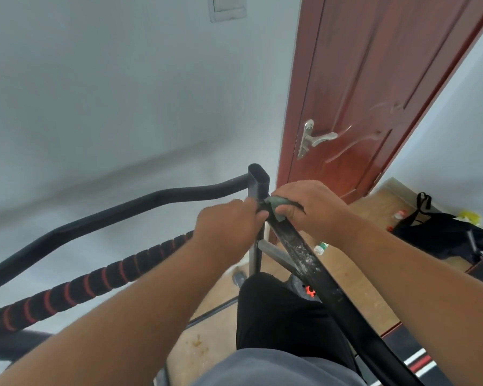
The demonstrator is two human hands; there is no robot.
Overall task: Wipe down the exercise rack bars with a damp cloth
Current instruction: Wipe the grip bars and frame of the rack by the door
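Observation:
A black exercise rack stands before me, with an upright post [258,181] at centre and a dusty flat black bar [301,254] slanting down to the right. My right hand [310,207] grips a green cloth [276,203] wrapped over the top end of that bar, next to the post. My left hand [229,221] is just to the left, its fingers curled around the bar end at the joint, touching the cloth's edge. A foam-padded bar with red rings [95,280] runs off to the lower left, and a curved black bar [123,207] runs behind it.
A red-brown door [374,93] with a metal handle [315,139] is close behind the rack. A black bag [441,229] and small bottles [321,247] lie on the wooden floor at right. A white wall fills the left side. My dark-trousered leg [279,313] is below the hands.

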